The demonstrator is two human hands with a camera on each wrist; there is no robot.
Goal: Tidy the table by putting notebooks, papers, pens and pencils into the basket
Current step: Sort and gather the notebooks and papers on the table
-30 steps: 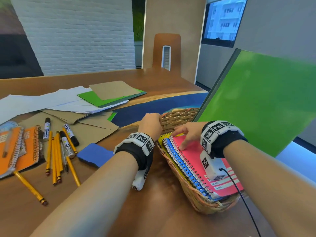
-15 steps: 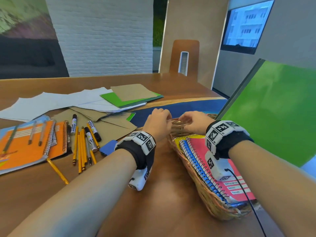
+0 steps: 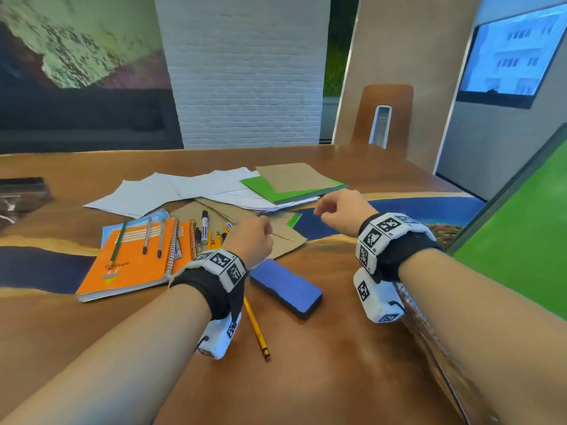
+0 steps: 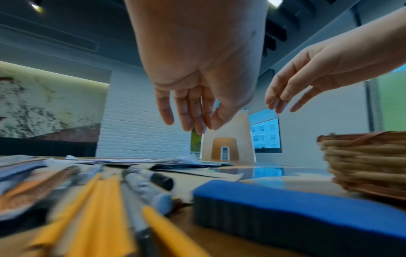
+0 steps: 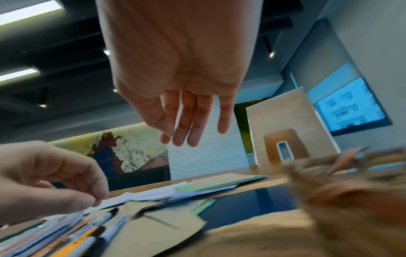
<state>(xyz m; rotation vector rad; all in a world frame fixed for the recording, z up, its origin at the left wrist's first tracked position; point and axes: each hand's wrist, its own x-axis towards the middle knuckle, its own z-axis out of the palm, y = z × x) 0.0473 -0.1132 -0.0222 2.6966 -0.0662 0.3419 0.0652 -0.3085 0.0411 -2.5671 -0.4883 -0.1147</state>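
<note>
My left hand [image 3: 256, 237] hovers above the pencils and markers [image 3: 211, 236], its fingers loosely curled and holding nothing; in the left wrist view the fingers [image 4: 193, 120] hang relaxed over the yellow pencils [image 4: 98, 200]. My right hand [image 3: 329, 211] floats empty over the brown card sheets [image 3: 285, 237], and its fingers [image 5: 191, 132] hang straight. An orange spiral notebook [image 3: 138, 262] with pens on it lies to the left. White, green and brown papers [image 3: 214, 188] spread out behind. The wicker basket [image 3: 445, 234] sits at the right, mostly hidden by my right arm.
A blue board eraser [image 3: 285, 286] lies between my wrists, with one loose yellow pencil [image 3: 256, 329] beside it. A large green folder [image 3: 521, 256] leans up at the right edge. A dark object [image 3: 21, 188] sits at the table's far left.
Both hands have let go of the basket rim and moved left, out over the pencils and card sheets. My view has swung left, so the basket now lies at the right edge.
</note>
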